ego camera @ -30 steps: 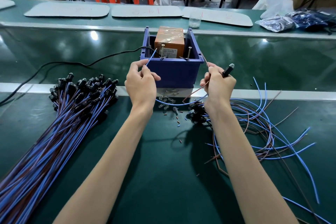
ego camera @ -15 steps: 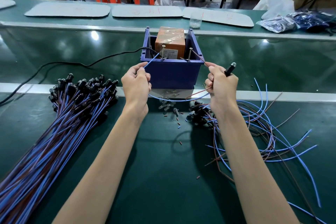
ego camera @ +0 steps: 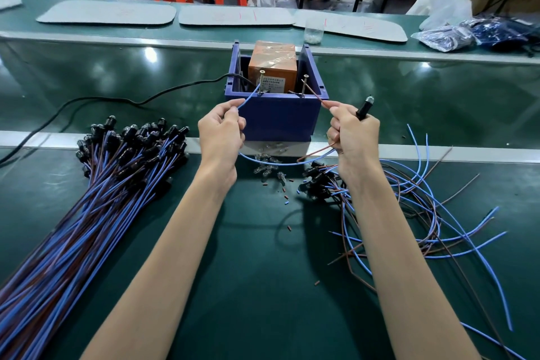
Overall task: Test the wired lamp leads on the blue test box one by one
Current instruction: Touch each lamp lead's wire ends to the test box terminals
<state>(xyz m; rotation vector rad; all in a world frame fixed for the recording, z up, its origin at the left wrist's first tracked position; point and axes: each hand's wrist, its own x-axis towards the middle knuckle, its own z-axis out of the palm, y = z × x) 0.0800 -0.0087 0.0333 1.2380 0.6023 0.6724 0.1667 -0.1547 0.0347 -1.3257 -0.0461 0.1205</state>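
The blue test box (ego camera: 277, 118) stands at the far edge of the green bench, an orange unit (ego camera: 273, 67) inside and two upright metal pins at its front rim. My left hand (ego camera: 220, 133) pinches a blue lead (ego camera: 248, 98) whose tip touches the left pin (ego camera: 260, 82). My right hand (ego camera: 352, 137) pinches the brown lead (ego camera: 317, 96), its tip at the right pin (ego camera: 304, 85), and also grips the black lamp holder (ego camera: 363, 108) with its bulb pointing up. The bulb shows no clear glow.
A big bundle of wired lamps (ego camera: 96, 193) lies at the left. Loose blue and brown leads (ego camera: 423, 213) sprawl at the right. Small glass bulbs (ego camera: 267, 166) and wire scraps lie under the box. A black power cable (ego camera: 117, 101) runs left from the box.
Both hands spread apart and the two lead ends went up to the box's pins; the brown lead now reaches the right pin, the blue one the left.
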